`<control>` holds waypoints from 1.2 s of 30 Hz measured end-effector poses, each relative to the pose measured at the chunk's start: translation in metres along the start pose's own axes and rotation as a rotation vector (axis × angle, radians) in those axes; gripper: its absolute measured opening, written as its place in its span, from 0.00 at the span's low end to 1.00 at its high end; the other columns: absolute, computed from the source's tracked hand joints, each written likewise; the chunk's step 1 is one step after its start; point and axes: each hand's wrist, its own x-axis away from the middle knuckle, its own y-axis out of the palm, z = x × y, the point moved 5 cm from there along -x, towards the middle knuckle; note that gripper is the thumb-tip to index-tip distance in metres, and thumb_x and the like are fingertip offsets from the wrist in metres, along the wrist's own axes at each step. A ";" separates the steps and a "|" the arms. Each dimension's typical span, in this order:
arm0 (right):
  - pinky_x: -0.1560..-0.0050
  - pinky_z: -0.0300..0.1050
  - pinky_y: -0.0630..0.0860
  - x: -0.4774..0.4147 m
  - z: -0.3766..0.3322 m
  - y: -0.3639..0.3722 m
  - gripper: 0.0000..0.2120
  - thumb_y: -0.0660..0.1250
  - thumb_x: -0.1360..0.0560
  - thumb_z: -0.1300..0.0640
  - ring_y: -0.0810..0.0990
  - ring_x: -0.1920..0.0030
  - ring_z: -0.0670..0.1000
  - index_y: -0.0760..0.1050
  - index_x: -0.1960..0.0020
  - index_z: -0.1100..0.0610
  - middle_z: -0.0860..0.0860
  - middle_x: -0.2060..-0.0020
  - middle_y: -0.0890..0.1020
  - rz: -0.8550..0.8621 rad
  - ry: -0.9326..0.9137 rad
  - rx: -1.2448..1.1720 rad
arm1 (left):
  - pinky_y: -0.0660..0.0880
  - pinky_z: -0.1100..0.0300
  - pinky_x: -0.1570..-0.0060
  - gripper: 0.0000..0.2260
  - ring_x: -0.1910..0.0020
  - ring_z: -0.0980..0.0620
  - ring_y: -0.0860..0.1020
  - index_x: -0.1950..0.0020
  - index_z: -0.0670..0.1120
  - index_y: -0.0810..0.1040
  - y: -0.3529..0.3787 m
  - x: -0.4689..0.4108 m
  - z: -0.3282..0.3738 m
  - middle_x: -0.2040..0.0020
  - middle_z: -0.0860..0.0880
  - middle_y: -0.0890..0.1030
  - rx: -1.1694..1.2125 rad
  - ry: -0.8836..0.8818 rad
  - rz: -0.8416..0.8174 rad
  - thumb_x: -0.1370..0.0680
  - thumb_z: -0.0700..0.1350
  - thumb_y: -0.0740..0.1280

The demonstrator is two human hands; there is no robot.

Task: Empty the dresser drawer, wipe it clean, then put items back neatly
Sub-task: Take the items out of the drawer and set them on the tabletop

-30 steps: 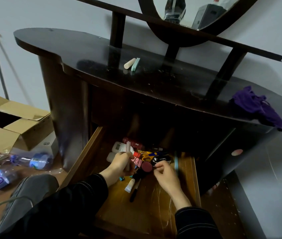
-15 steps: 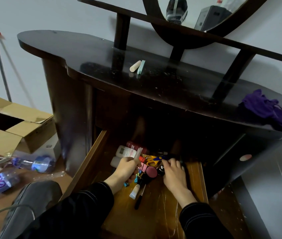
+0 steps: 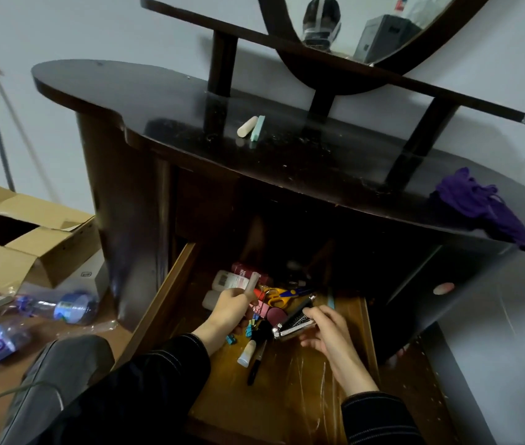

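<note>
Right hand [image 3: 328, 335] has lifted stapler [image 3: 295, 323] off drawer [image 3: 280, 409].

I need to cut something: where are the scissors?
In the head view, the scissors lie in the open drawer, near its back, beyond the left hand and right hand.

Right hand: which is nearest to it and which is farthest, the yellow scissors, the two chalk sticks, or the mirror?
From the right hand, which holds a black and silver tool:
1. yellow scissors, in the drawer, just past its fingers.
2. chalk sticks, up on the dresser top.
3. mirror, highest, behind the dresser top.
The left hand holds a pale stick.
</note>
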 end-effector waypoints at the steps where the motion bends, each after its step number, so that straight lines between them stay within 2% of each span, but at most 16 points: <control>1: 0.65 0.46 0.80 0.005 0.000 0.000 0.09 0.71 0.23 0.56 0.84 0.54 0.57 0.79 0.47 0.60 0.60 0.51 0.84 0.004 0.021 -0.102 | 0.63 0.63 0.78 0.07 0.78 0.54 0.67 0.51 0.41 0.77 0.001 0.001 0.000 0.70 0.48 0.73 -0.011 0.005 -0.016 0.20 0.44 0.63; 3: 0.59 0.49 0.82 0.015 0.002 0.003 0.13 0.70 0.24 0.56 0.83 0.46 0.59 0.78 0.42 0.59 0.61 0.46 0.83 -0.011 0.068 -0.288 | 0.63 0.63 0.78 0.07 0.77 0.53 0.68 0.53 0.41 0.77 0.004 0.004 -0.001 0.71 0.50 0.74 -0.035 0.019 -0.062 0.20 0.44 0.64; 5: 0.53 0.54 0.82 0.025 0.004 0.006 0.16 0.69 0.24 0.55 0.84 0.44 0.61 0.76 0.38 0.60 0.63 0.45 0.83 -0.037 0.124 -0.473 | 0.63 0.62 0.78 0.06 0.77 0.53 0.67 0.55 0.42 0.76 0.006 0.008 -0.002 0.73 0.50 0.74 -0.055 0.042 -0.100 0.21 0.44 0.65; 10: 0.50 0.53 0.80 0.064 -0.005 0.010 0.20 0.68 0.26 0.55 0.84 0.50 0.62 0.73 0.38 0.63 0.63 0.53 0.83 -0.067 0.251 -0.808 | 0.62 0.61 0.76 0.08 0.76 0.55 0.66 0.53 0.43 0.76 0.011 0.036 0.006 0.70 0.50 0.72 -0.138 0.141 -0.133 0.19 0.46 0.65; 12: 0.56 0.49 0.79 0.083 -0.014 0.007 0.15 0.67 0.23 0.53 0.83 0.58 0.59 0.73 0.42 0.63 0.60 0.58 0.80 0.007 0.242 -0.813 | 0.62 0.63 0.76 0.08 0.76 0.56 0.66 0.52 0.41 0.76 0.013 0.055 0.016 0.69 0.50 0.71 -0.143 0.211 -0.173 0.18 0.45 0.64; 14: 0.69 0.42 0.74 0.102 -0.031 0.000 0.13 0.67 0.22 0.50 0.77 0.69 0.52 0.74 0.49 0.61 0.56 0.65 0.78 0.062 0.196 -0.729 | 0.62 0.64 0.76 0.10 0.75 0.56 0.66 0.50 0.38 0.75 0.014 0.076 0.030 0.68 0.50 0.70 -0.140 0.290 -0.228 0.17 0.45 0.64; 16: 0.77 0.38 0.65 0.121 -0.058 -0.007 0.13 0.68 0.22 0.49 0.70 0.74 0.49 0.75 0.49 0.60 0.54 0.68 0.76 0.054 0.075 -0.575 | 0.63 0.65 0.76 0.13 0.75 0.57 0.66 0.47 0.35 0.74 0.010 0.098 0.053 0.67 0.50 0.70 -0.149 0.414 -0.255 0.17 0.46 0.63; 19: 0.77 0.40 0.63 0.151 -0.121 -0.011 0.14 0.71 0.24 0.47 0.69 0.75 0.49 0.78 0.45 0.56 0.56 0.65 0.77 -0.048 -0.235 -0.325 | 0.65 0.67 0.73 0.10 0.73 0.59 0.69 0.50 0.42 0.78 0.000 0.133 0.105 0.68 0.53 0.72 -0.143 0.660 -0.264 0.19 0.50 0.66; 22: 0.79 0.40 0.61 0.168 -0.198 -0.008 0.10 0.74 0.27 0.45 0.68 0.77 0.50 0.78 0.52 0.49 0.55 0.66 0.78 -0.125 -0.510 -0.201 | 0.63 0.67 0.76 0.09 0.74 0.59 0.66 0.53 0.47 0.79 -0.016 0.152 0.172 0.71 0.56 0.70 -0.009 0.806 -0.172 0.23 0.53 0.68; 24: 0.80 0.38 0.62 0.157 -0.245 -0.003 0.13 0.74 0.31 0.43 0.68 0.79 0.50 0.77 0.52 0.48 0.53 0.68 0.78 -0.072 -0.595 -0.081 | 0.62 0.66 0.77 0.07 0.75 0.58 0.65 0.49 0.47 0.77 -0.027 0.149 0.217 0.71 0.55 0.70 0.088 0.873 -0.078 0.22 0.50 0.67; 26: 0.77 0.40 0.65 0.130 -0.281 0.004 0.20 0.74 0.33 0.41 0.70 0.77 0.49 0.75 0.50 0.52 0.52 0.68 0.79 0.023 -0.610 0.057 | 0.65 0.63 0.75 0.04 0.72 0.57 0.68 0.44 0.49 0.74 -0.033 0.139 0.258 0.69 0.55 0.71 0.089 0.912 0.004 0.19 0.46 0.63; 28: 0.70 0.44 0.68 0.099 -0.305 0.009 0.21 0.73 0.32 0.41 0.74 0.71 0.49 0.71 0.52 0.55 0.50 0.64 0.79 0.171 -0.629 0.282 | 0.70 0.58 0.67 0.06 0.69 0.55 0.72 0.42 0.52 0.70 -0.036 0.124 0.288 0.64 0.54 0.76 -0.072 0.931 0.133 0.18 0.45 0.60; 31: 0.68 0.46 0.66 0.058 -0.313 0.016 0.18 0.70 0.28 0.40 0.76 0.64 0.47 0.65 0.57 0.49 0.46 0.61 0.77 0.347 -0.587 0.623 | 0.73 0.53 0.60 0.08 0.63 0.54 0.78 0.44 0.53 0.64 -0.039 0.096 0.309 0.50 0.52 0.82 -0.487 0.950 0.297 0.19 0.43 0.59; 33: 0.69 0.45 0.66 0.037 -0.310 0.019 0.17 0.68 0.28 0.39 0.75 0.65 0.46 0.67 0.53 0.49 0.45 0.60 0.77 0.427 -0.541 0.724 | 0.72 0.54 0.64 0.07 0.64 0.54 0.79 0.48 0.54 0.62 -0.040 0.076 0.313 0.40 0.56 0.82 -0.673 1.035 0.359 0.19 0.44 0.59; 34: 0.69 0.44 0.67 0.026 -0.311 0.020 0.17 0.67 0.28 0.39 0.75 0.65 0.45 0.68 0.49 0.49 0.44 0.60 0.77 0.463 -0.529 0.750 | 0.70 0.56 0.67 0.07 0.66 0.54 0.78 0.51 0.53 0.61 -0.041 0.066 0.318 0.39 0.58 0.81 -0.732 1.084 0.395 0.19 0.44 0.59; 36: 0.69 0.43 0.66 0.012 -0.318 0.027 0.19 0.65 0.26 0.41 0.77 0.65 0.45 0.67 0.43 0.51 0.43 0.59 0.77 0.487 -0.538 0.834 | 0.67 0.57 0.70 0.08 0.67 0.53 0.76 0.54 0.54 0.59 -0.040 0.047 0.326 0.44 0.56 0.80 -0.861 1.146 0.466 0.19 0.44 0.57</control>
